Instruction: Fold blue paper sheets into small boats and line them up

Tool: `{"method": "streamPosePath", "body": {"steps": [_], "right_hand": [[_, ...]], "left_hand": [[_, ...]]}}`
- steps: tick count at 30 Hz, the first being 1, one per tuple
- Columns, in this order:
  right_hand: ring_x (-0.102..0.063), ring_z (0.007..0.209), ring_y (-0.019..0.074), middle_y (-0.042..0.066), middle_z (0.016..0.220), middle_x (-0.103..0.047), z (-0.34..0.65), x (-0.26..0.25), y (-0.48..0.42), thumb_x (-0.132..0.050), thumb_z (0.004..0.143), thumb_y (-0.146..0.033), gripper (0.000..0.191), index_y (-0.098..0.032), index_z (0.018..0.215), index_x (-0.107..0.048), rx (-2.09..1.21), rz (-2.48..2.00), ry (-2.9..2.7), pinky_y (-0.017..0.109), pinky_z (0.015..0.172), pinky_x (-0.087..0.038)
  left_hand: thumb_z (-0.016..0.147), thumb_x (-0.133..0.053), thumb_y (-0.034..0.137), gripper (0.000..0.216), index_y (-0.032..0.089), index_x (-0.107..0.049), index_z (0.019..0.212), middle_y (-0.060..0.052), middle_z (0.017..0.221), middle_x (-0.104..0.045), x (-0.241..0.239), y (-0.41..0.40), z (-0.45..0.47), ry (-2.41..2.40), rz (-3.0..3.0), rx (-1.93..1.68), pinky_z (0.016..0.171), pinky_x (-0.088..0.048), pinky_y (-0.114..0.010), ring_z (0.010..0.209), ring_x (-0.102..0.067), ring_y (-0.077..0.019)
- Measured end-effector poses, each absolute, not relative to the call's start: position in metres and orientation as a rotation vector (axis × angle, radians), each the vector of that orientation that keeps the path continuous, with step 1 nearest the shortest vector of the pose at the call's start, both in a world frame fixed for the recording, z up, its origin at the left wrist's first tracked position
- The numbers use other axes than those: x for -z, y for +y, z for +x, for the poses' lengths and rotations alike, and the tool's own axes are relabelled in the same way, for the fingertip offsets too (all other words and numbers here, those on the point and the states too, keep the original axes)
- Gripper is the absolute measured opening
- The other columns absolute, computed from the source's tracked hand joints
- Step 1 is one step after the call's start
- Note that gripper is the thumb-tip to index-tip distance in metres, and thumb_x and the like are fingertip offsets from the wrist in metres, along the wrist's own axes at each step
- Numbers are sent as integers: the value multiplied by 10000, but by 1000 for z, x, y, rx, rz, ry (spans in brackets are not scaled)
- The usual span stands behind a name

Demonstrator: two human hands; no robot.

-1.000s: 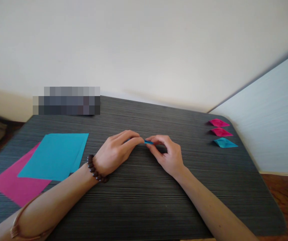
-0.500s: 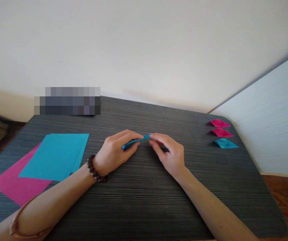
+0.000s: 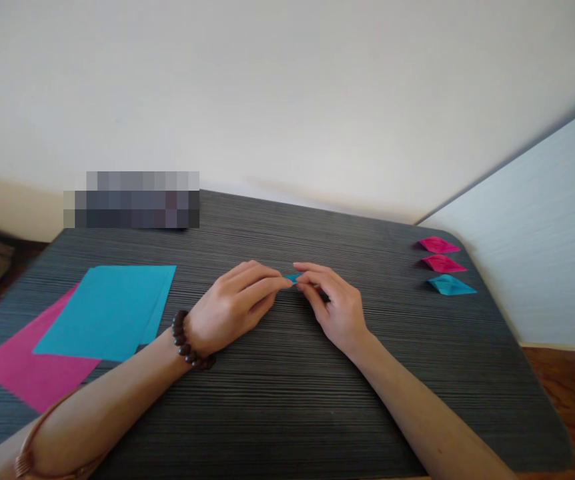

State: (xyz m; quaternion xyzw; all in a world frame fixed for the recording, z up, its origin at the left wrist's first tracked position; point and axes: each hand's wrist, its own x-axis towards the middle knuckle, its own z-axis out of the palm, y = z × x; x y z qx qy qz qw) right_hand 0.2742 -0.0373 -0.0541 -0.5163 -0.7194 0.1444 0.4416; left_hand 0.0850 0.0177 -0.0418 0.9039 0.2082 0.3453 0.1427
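Between my two hands is a small folded blue paper (image 3: pixel 292 278), mostly hidden by fingers. My left hand (image 3: pixel 240 297), with a dark bead bracelet at its wrist, is closed on the paper's left part, fingertips pressed together at its near side. My right hand (image 3: pixel 335 303) pinches the right end between thumb and fingers. Both hands are over the middle of the dark table (image 3: pixel 287 413). Whether the paper touches the tabletop, I cannot tell.
Blue paper sheets (image 3: pixel 102 313) overlap a pink sheet (image 3: pixel 42 380) at the left. Along the right edge sit two pink folded paper boats (image 3: pixel 438 245) (image 3: pixel 442 263) and one blue folded paper boat (image 3: pixel 451 285). A blurred-out object (image 3: pixel 137 203) stands at the back left by the wall.
My left hand has turned over the folded blue paper, its fingertips shifting right toward my right hand. Less of the paper shows now. My right hand has barely moved.
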Motion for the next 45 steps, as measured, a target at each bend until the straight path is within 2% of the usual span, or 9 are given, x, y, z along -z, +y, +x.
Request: {"method": "streamPosePath", "body": {"steps": [3, 13, 19, 27, 30, 32, 34, 39, 45], "right_hand": [[-605, 1006, 145, 47, 1081, -643, 274, 54, -37, -483, 881, -156, 120, -204, 940, -576, -352, -1267, -1838, 312, 880, -510], [-622, 953, 134, 44, 1040, -659, 273, 53, -38, -525, 864, -151, 112, -204, 938, -590, -317, -1205, -1862, 288, 841, -522], [-645, 791, 118, 42, 1073, -645, 272, 52, -38, -575, 834, -203, 54, -205, 885, -592, -404, -1244, -1703, 264, 704, -553], [-611, 986, 148, 41, 1090, -641, 272, 50, -40, -516, 867, -180, 75, -219, 898, -573, -376, -1203, -1836, 305, 836, -520], [-642, 859, 129, 40, 1085, -641, 270, 52, -40, -561, 844, -205, 99, -221, 942, -561, -419, -1217, -1748, 280, 763, -542], [-643, 732, 112, 37, 1037, -655, 269, 52, -40, -610, 812, -239, 159, -217, 962, -563, -471, -1254, -1665, 267, 703, -550], [-638, 689, 110, 29, 969, -675, 269, 51, -39, -632, 796, -254, 148, -210, 930, -589, -506, -1274, -1660, 260, 681, -547], [-662, 798, 138, 16, 884, -703, 271, 49, -39, -597, 823, -215, 86, -206, 898, -638, -472, -1208, -1772, 269, 739, -544], [-656, 891, 147, 20, 973, -698, 273, 51, -40, -564, 840, -183, 140, -227, 951, -637, -418, -1135, -1826, 299, 788, -550]], "left_hand": [[835, -526, 81, 208, 169, -604, 1006, -47, 930, -651, 40, 17, 84, 603, 2668, -991, 787, -473, -313, 849, -574, -144], [821, -589, 152, 108, 176, -617, 922, -28, 880, -664, 39, 16, 87, 685, 2598, -1008, 760, -456, -311, 798, -578, -144], [829, -567, 141, 125, 165, -613, 943, -41, 879, -651, 38, 13, 88, 707, 2558, -1025, 759, -460, -304, 807, -570, -147], [827, -568, 148, 134, 193, -614, 944, -29, 879, -652, 37, 15, 85, 677, 2678, -985, 718, -416, -309, 772, -566, -147], [839, -550, 153, 83, 176, -611, 890, -30, 865, -655, 36, 15, 86, 698, 2681, -956, 717, -407, -309, 769, -562, -147], [844, -542, 152, 76, 170, -607, 878, -32, 863, -658, 35, 15, 86, 711, 2673, -940, 723, -404, -312, 775, -559, -149], [847, -540, 155, 77, 173, -608, 878, -31, 863, -659, 35, 15, 87, 719, 2665, -933, 727, -401, -315, 781, -556, -151], [840, -565, 169, 72, 182, -623, 879, -29, 860, -652, 37, 16, 86, 731, 2642, -961, 724, -410, -316, 789, -552, -154], [847, -559, 172, 113, 193, -634, 928, -36, 886, -630, 38, 18, 82, 672, 2599, -970, 741, -466, -291, 793, -562, -140]]}}
